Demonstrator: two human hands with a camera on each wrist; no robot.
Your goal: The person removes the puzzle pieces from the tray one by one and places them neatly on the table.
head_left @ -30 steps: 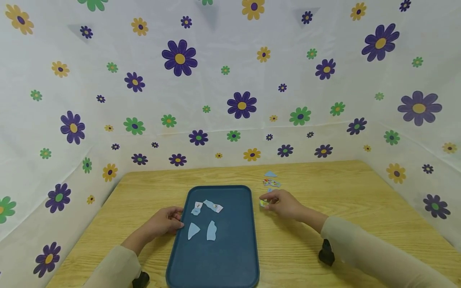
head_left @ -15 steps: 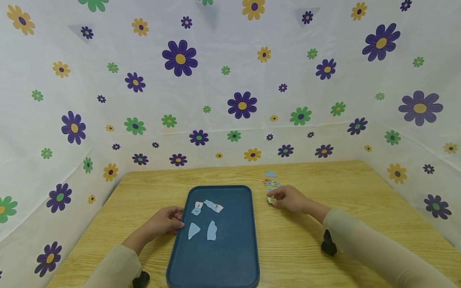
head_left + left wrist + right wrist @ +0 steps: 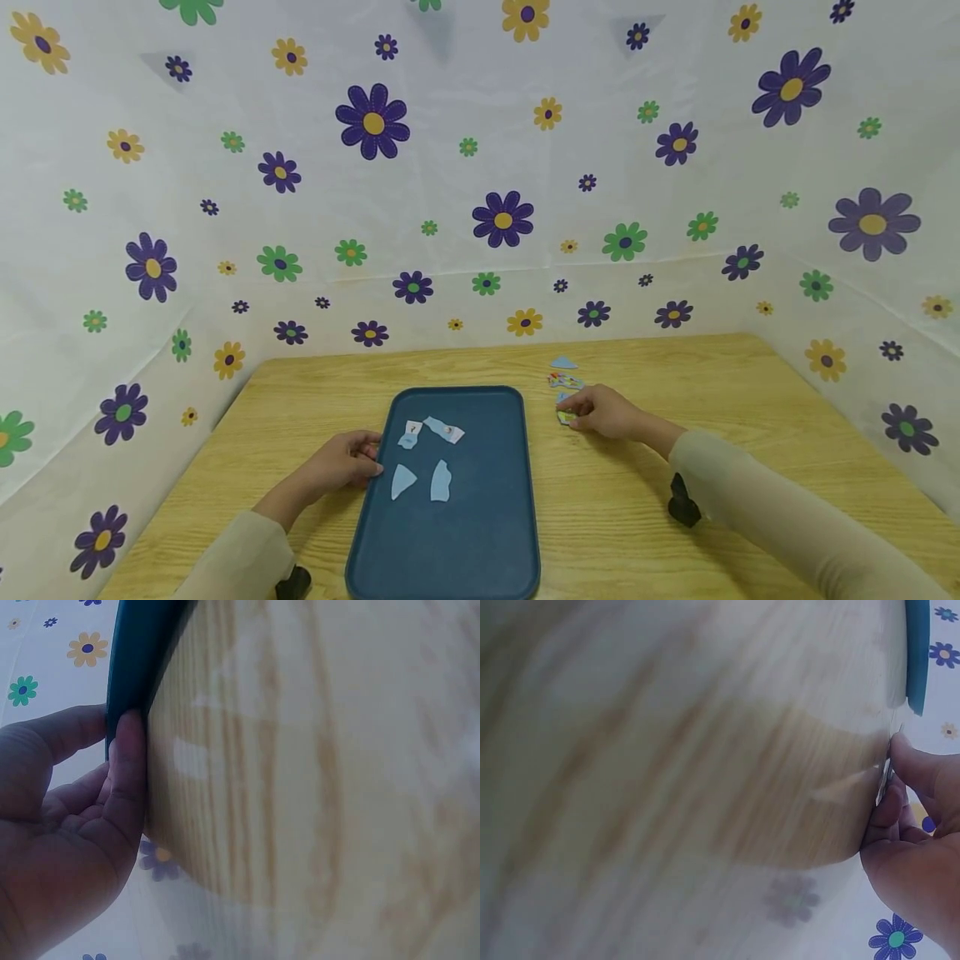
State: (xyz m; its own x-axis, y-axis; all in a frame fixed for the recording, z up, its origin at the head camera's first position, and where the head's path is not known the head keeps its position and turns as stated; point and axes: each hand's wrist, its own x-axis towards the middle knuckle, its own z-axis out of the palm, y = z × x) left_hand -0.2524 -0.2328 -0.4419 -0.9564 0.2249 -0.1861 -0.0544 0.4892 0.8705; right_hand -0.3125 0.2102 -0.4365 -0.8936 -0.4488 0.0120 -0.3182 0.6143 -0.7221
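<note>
In the head view my left hand grips the left rim of a dark blue tray. Thumb and fingers pinch the tray edge in the left wrist view. To the right of the tray, my right hand pinches a small, flat yellow-green puzzle piece at the table surface; the fingers partly cover it. Just beyond it lies a light blue piece, also partly hidden. In the right wrist view the thin piece shows edge-on between thumb and fingers.
Several light blue pieces lie on the tray, among them a triangular piece and a curved piece. Behind my right hand are a multicoloured piece and a blue triangle. A flowered cloth encloses the wooden table.
My right hand has moved right and slightly away from me with the yellow-green puzzle piece, close to the light blue one, then stayed nearly still. My left hand has not moved.
</note>
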